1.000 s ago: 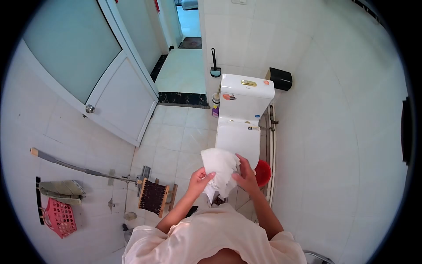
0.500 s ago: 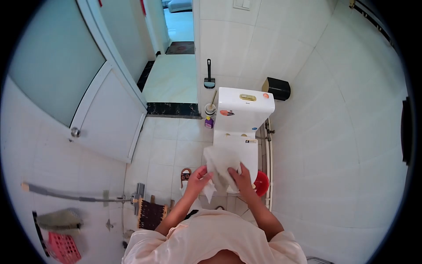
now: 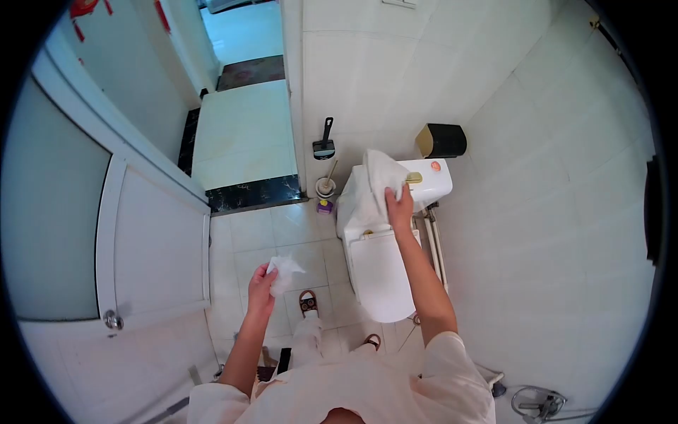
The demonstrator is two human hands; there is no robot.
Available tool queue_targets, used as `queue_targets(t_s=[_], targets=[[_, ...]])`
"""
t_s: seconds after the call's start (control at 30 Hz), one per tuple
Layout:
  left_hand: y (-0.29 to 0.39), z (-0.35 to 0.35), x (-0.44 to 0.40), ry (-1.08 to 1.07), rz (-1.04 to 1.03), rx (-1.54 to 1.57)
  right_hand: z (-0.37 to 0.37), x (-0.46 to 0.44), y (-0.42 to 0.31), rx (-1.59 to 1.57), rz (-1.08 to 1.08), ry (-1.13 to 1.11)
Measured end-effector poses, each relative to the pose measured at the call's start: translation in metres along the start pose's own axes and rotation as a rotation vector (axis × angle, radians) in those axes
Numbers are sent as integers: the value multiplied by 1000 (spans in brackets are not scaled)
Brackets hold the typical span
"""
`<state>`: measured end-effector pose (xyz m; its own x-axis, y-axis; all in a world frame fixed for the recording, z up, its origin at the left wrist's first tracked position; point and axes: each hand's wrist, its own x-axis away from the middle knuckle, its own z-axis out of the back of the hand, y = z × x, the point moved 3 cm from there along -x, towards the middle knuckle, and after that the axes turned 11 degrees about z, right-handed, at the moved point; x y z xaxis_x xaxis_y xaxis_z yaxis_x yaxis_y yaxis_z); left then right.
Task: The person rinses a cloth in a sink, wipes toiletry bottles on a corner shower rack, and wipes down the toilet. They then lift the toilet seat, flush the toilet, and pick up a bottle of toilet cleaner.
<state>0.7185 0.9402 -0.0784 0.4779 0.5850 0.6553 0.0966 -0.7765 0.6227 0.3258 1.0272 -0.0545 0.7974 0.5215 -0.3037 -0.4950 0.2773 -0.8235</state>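
My left hand (image 3: 262, 288) is out to the left over the floor, its fingers closed on a crumpled white tissue (image 3: 285, 273). Farther forward, my right hand (image 3: 400, 208) grips a pale cloth (image 3: 383, 174), which hangs in front of the left part of the toilet tank (image 3: 439, 185). Whether the cloth touches the tank I cannot tell. Just right of the cloth, the gold flush button (image 3: 414, 177) shows on the tank top. The white toilet lid (image 3: 383, 277) is down, below my right hand.
A toilet brush in its holder (image 3: 325, 187) and a purple bottle (image 3: 324, 206) stand left of the toilet. On the wall hang a black squeegee (image 3: 324, 149) and a black paper holder (image 3: 445, 140). The frosted-glass door (image 3: 152, 244) is at left, beside an open doorway.
My hands have moved apart. The right one went forward to the tank with the cloth; the left swung leftward with the tissue. The view has shifted.
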Motion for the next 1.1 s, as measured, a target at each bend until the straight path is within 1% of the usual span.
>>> queue_targets(t_s=[0.1,0.13,0.23,0.27,0.3,0.37,0.4,0.47,0.5,0.53,0.57,0.63,0.7,0.77,0.8,0.9,0.93,1.0,1.03,1.07,1.1], targets=[[27,-18,-43,-31,-60,-91,-32,3,65,343,62,-29],[36,-30,-59,-53,-92,-115,-31,5,53,359,180,31],[48,-66,-115,-116,-162,-302,-30,9,12,395,360,-36],[49,-86,-130,-147,-197,-337,-35,13,13,430,328,-108],[48,-108,-145,-178,-237,-371,-37,16,13,447,315,-117],[39,-148,-183,-258,-407,-395,-40,13,12,478,301,-133],[34,-164,-197,-228,-430,-428,-46,13,6,650,317,-169],[28,-190,-216,-161,-477,-492,-54,4,29,701,336,-268],[25,-197,-220,-140,-450,-482,-59,-3,41,723,350,-319],[24,-203,-225,-118,-424,-471,-60,-14,46,732,374,-262],[22,-206,-229,-95,-394,-462,-57,-23,52,619,399,-233],[18,-206,-239,-41,-462,-554,-43,-45,57,396,442,-176],[18,-207,-244,13,-528,-693,-24,-72,53,336,258,-145],[19,-217,-242,-3,-630,-771,-12,-105,63,130,57,-226],[18,-225,-243,-15,-681,-811,-8,-117,68,151,37,-199],[13,-259,-263,-18,-699,-907,-6,-128,33,65,63,-252],[15,-268,-269,-6,-668,-908,-12,-125,33,132,148,-275],[9,-288,-281,-3,-588,-925,-24,-107,24,319,479,-229],[-5,-290,-305,-8,-573,-873,-30,-91,19,417,628,-208],[-20,-284,-328,-13,-553,-828,-39,-71,18,532,478,-340],[-26,-281,-335,-48,-534,-746,-46,-51,19,634,325,-470]])
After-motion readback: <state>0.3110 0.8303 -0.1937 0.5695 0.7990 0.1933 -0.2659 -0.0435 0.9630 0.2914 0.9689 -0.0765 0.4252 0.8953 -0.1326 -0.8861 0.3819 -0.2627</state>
